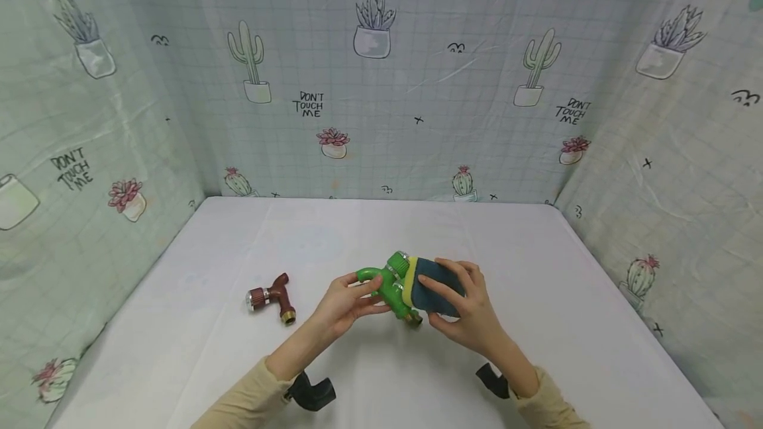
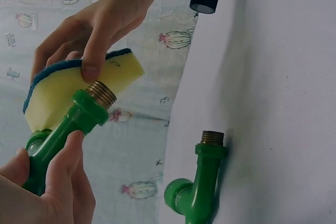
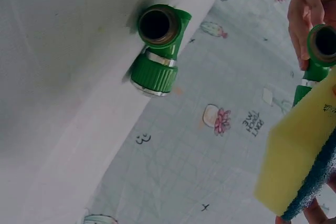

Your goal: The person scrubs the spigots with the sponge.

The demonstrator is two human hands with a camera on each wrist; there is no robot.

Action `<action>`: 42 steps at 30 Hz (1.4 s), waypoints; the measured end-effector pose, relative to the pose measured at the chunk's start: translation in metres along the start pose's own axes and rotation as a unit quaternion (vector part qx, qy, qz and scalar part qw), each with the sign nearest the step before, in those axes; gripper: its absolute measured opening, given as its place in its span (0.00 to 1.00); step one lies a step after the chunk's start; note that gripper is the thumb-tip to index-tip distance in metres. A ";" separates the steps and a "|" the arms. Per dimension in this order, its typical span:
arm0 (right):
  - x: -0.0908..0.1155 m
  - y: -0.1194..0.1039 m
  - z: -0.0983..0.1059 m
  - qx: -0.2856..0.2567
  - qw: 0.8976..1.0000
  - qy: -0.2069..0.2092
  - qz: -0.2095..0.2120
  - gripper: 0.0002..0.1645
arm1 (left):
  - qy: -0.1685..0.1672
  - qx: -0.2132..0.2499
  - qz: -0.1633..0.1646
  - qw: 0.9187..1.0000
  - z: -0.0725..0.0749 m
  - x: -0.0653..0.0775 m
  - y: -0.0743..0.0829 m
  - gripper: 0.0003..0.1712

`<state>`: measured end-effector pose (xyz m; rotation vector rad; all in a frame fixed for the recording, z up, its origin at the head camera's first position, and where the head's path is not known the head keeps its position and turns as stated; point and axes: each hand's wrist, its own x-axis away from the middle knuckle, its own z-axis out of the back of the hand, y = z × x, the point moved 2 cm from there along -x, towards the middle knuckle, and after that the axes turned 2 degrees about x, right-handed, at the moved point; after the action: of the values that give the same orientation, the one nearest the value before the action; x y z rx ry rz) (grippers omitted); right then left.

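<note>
In the head view my left hand [image 1: 346, 306] holds a green faucet [image 1: 390, 293] by its curved end, above the white table. The faucet's threaded brass end [image 2: 101, 94] points away from the fingers in the left wrist view. My right hand [image 1: 473, 313] grips a sponge [image 1: 441, 286] with a dark blue scouring side and a yellow foam side. The yellow foam faces the faucet and appears to touch its body. A second green faucet [image 2: 205, 182] lies on the table; in the head view I cannot clearly separate it from the held one.
A brown faucet [image 1: 280, 296] with a brass end lies on the white table [image 1: 286, 230], left of the hands. Cloth walls [image 1: 405, 138] printed with potted plants stand behind and at both sides. Black wrist-worn pieces [image 1: 312, 392] show near both sleeves.
</note>
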<state>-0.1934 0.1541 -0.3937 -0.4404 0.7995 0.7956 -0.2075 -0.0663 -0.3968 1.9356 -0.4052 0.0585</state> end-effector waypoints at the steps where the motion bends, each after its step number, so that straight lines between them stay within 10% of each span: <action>1: -0.001 -0.001 0.000 -0.001 1.000 -0.006 -0.007 0.26 | 0.002 -0.004 -0.005 1.000 0.000 0.000 0.000 0.28; 14: -0.003 -0.015 -0.009 0.007 0.997 -0.066 -0.049 0.36 | 0.021 -0.008 -0.054 0.998 -0.005 -0.001 0.000 0.05; 23: -0.006 -0.014 -0.007 0.025 0.996 -0.058 -0.055 0.37 | -0.061 -0.080 -0.008 0.995 -0.002 0.001 0.000 0.06; 27: -0.010 -0.016 -0.006 0.033 0.997 -0.059 -0.047 0.38 | -0.085 -0.118 0.006 0.989 -0.001 0.001 0.001 0.26; 42: -0.016 -0.013 0.002 0.020 0.992 -0.120 0.031 0.40 | -0.042 -0.100 -0.002 0.994 0.003 -0.002 0.001 0.33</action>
<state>-0.1894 0.1402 -0.3796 -0.2785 0.6057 0.8705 -0.2098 -0.0689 -0.3980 1.7447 -0.4467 -0.0642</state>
